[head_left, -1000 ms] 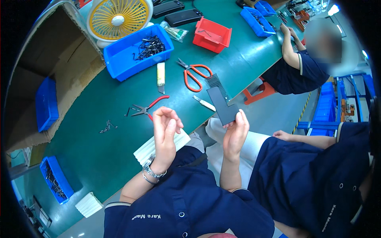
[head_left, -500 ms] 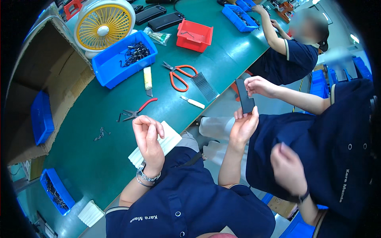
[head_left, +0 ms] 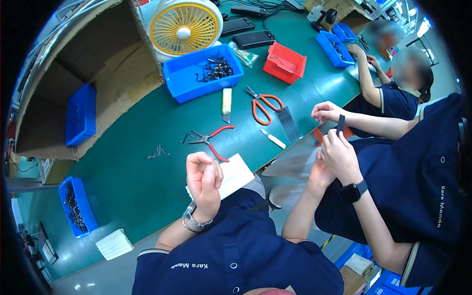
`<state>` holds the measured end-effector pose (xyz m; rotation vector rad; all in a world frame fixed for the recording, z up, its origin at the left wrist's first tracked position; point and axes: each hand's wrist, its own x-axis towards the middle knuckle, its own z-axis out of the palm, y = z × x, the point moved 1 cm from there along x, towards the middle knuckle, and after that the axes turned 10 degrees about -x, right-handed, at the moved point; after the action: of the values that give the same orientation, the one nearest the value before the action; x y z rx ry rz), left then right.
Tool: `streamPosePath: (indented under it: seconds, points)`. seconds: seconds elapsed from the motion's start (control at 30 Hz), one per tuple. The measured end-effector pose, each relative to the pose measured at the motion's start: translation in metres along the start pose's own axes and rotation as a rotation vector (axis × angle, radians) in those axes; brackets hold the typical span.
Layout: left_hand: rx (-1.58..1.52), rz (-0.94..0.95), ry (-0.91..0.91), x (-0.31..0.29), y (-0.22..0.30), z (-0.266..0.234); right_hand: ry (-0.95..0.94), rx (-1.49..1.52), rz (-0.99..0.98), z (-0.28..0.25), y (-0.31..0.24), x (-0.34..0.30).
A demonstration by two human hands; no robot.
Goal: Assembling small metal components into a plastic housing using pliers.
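My left hand (head_left: 204,179), with a metal watch and a bracelet at the wrist, is raised over the near table edge. Its fingers curl in toward the thumb and nothing shows in them. My right hand (head_left: 320,172) is off the table to the right, partly covered by a co-worker's hand (head_left: 341,157) wearing a black watch; its fingertips are hidden. A flat black rectangular piece (head_left: 340,125), seen nearly edge-on, stands up from the co-worker's fingers. The co-worker's other hand (head_left: 328,112) is just beyond it. Behind my left hand lies a white ridged pad (head_left: 233,179).
On the green table (head_left: 142,196) lie red-handled pliers (head_left: 214,140), orange-handled scissors (head_left: 262,105), two cutter knives, a black mesh piece (head_left: 287,124) and small dark parts. Farther back stand a blue bin (head_left: 177,81), a red bin (head_left: 285,63) and a fan (head_left: 183,33). A cardboard box (head_left: 113,98) is left.
The black piece has turned from broad face to edge-on and moved right. The co-worker's watch hand has come up over my right hand. The view has shifted; my left hand's fingers are curled tighter.
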<state>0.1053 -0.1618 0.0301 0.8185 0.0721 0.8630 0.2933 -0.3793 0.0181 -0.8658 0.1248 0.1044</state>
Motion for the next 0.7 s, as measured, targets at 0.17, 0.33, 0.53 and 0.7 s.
streamPosePath:
  seconds: [0.17, 0.33, 0.53, 0.7]
  points:
    - [0.03, 0.066, 0.047, 0.0, 0.018, -0.007, -0.222, -0.035, -0.223, -0.005, 0.008, 0.007]
    - [0.049, 0.1, 0.039, -0.002, 0.028, -0.015, -0.232, 0.042, -0.224, 0.001, 0.011, 0.002]
    - [0.306, 0.011, 0.036, 0.018, 0.061, -0.027, -0.371, 0.133, -0.113, 0.005, 0.019, 0.003]
    - [0.449, -0.084, -0.009, 0.051, 0.113, -0.029, -0.556, 0.228, -0.059, 0.019, 0.015, -0.002]
